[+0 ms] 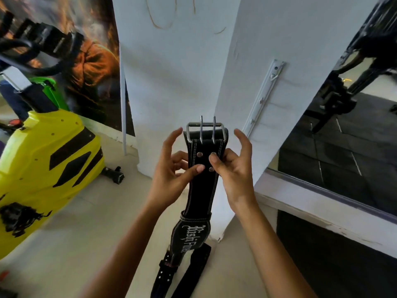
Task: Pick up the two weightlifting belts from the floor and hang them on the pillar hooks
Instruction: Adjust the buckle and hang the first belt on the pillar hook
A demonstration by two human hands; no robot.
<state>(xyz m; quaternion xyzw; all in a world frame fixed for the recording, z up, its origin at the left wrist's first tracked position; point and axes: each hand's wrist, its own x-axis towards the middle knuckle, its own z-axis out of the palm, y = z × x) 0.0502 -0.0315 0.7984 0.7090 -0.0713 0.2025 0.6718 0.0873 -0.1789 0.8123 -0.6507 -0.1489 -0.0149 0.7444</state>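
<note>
Two hands hold a black leather weightlifting belt (203, 168) upright just below its double-prong steel buckle (205, 131). On the belt's left edge, the left hand (171, 175) pinches the strap, thumb across the front near the rivets and index finger raised beside the buckle frame. Opposite it, the right hand (233, 168) grips the other edge, thumb on the front face, its longer fingers spread loosely upward. Below the wrists the belt hangs down, widening into a padded back section with white lettering, and its tail reaches the pale floor (75, 244). Beneath the forearms a second black strap with holes (191, 274) lies on the floor; whether it is a separate belt I cannot tell. Beyond the fingertips stands the white pillar (182, 72), with a hook rail (266, 93) up and right of the right hand. Left of the left arm sits a yellow exercise bike (43, 168).
</note>
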